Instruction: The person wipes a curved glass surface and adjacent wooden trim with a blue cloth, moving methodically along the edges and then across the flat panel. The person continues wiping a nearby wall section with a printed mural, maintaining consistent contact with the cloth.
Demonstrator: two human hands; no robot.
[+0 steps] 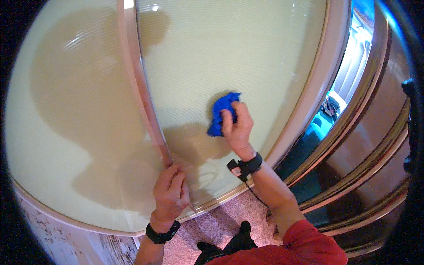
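My right hand (240, 129) presses a crumpled blue cloth (219, 114) against the pale ribbed panel (232, 49) of what looks like a sliding door. Part of the cloth is hidden under the fingers. Lower and to the left, my left hand (170, 195) grips the light vertical frame strip (145, 96) near its lower end. That strip divides the right panel from a second pale panel (86, 132), over which broad shadows fall. A dark band circles each wrist, and the right one carries a small device (239, 169) with a cable.
Below runs a metallic bottom track (222, 201), bordering a carpet (218, 228) where my feet stand. Brown panelled wood (367, 175) with raised mouldings rises at the right. Between it and the door frame (318, 66), a brightly lit gap shows a turquoise object (321, 124). Patterned wall covering (56, 228) is lower left.
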